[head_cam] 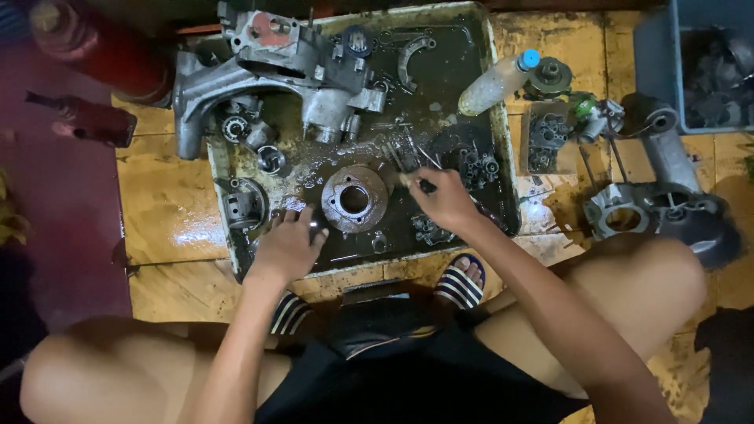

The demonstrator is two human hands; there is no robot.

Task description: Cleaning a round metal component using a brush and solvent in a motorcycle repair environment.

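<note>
From the head view, a person squats over a shallow metal tray (503, 157) of dark oily liquid that sits on a yellow tiled floor (169, 204). Near the tray's front middle lies a round metal engine part (354, 199) with a central bore, sitting in the oil.

The left hand (289, 248) rests at the tray's front edge, just left of the round part; its fingers are spread and curled down onto a small dark piece in the oil, and I cannot tell whether they have closed on it. The right hand (446, 200) is just right of the round part, its grip pinched shut on a slim brush-like tool (415, 181) whose pale tip points left toward the round part's rim.

Further back in the tray lies a large grey engine casing (271, 74), hanging partly over the tray's left rear corner, with small bearings and gears scattered beside it. A clear plastic bottle (493, 83) with a blue cap lies across the tray's right rim. To the right, on the floor, stand a gear cluster (547, 140), another grey casing (652, 212) and a blue-grey bin (667, 71) of parts. A red cylinder (98, 47) lies at the upper left. The person's bare knees and striped sandals (459, 284) show at the bottom
</note>
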